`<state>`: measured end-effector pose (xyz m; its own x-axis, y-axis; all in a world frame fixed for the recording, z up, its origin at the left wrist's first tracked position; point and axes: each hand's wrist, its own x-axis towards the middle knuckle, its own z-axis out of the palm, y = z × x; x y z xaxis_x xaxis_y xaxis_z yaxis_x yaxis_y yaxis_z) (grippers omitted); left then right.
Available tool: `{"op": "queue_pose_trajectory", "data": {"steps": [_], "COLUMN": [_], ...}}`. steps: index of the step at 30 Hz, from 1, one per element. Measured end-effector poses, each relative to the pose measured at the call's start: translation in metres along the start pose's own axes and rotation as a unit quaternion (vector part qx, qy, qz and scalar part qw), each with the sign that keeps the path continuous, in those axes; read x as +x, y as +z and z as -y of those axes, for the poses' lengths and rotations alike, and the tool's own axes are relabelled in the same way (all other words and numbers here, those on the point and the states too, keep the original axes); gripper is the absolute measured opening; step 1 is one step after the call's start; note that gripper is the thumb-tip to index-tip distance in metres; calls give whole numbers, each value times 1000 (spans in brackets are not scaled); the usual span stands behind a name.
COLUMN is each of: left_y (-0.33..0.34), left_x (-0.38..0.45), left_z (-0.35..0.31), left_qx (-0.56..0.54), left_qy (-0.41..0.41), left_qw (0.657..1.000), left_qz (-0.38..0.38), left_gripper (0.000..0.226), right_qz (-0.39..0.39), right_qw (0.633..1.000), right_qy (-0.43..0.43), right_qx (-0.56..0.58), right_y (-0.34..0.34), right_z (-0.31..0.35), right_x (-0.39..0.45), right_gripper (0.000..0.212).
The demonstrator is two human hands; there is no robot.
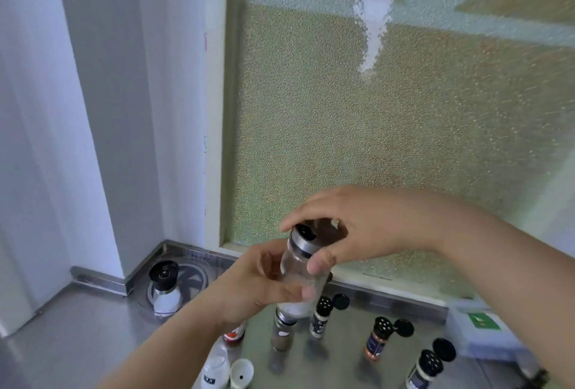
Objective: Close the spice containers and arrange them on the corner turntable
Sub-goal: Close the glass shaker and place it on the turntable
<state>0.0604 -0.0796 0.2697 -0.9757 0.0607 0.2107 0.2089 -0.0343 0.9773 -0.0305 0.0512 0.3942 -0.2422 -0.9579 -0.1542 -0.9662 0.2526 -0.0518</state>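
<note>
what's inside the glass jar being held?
White grains sit at the bottom of the glass jar, and the glass above them looks clear. The left hand and right hand cover parts of the jar, so the exact fill level is hidden.

jar (303, 267): clear glass, metal collar | counter (93, 326): brushed steel | window (373, 140): pebbled glass

The left hand (261, 280) comes up from below, its fingers curled round the body of a glass jar (303, 267). The right hand (351, 227) reaches in from the right, its forearm level, fingers and thumb pinching the jar's cap (303, 238).
</note>
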Motion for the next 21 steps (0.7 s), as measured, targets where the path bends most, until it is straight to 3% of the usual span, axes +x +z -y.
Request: {"op": "queue_pose_trajectory", "data": {"steps": [2, 6, 13, 17, 21], "left_y": [4, 12, 17, -2, -23], "left_x": [1, 3, 14, 14, 11], "left_z": [2, 11, 21, 18, 8], "left_qx": [-18, -22, 42, 20, 9], "left_qy": [25, 48, 45, 6, 9], "left_qw": [998, 993, 977, 985, 996], "left_qz": [-54, -102, -203, -171, -92], "left_gripper": [23, 39, 32, 37, 38], "right_qz": [-55, -119, -195, -109, -37], "right_qw": [995, 976, 971, 990, 985], "right_qy": [-18, -43, 76, 78, 59], "right_qx": [-80, -175, -115, 39, 159], "right_y": [6, 18, 34, 25, 10], "right_z": [5, 12, 12, -6, -23], "right_x": [-4, -2, 21, 21, 14], "right_gripper": [46, 53, 31, 44, 58]}}
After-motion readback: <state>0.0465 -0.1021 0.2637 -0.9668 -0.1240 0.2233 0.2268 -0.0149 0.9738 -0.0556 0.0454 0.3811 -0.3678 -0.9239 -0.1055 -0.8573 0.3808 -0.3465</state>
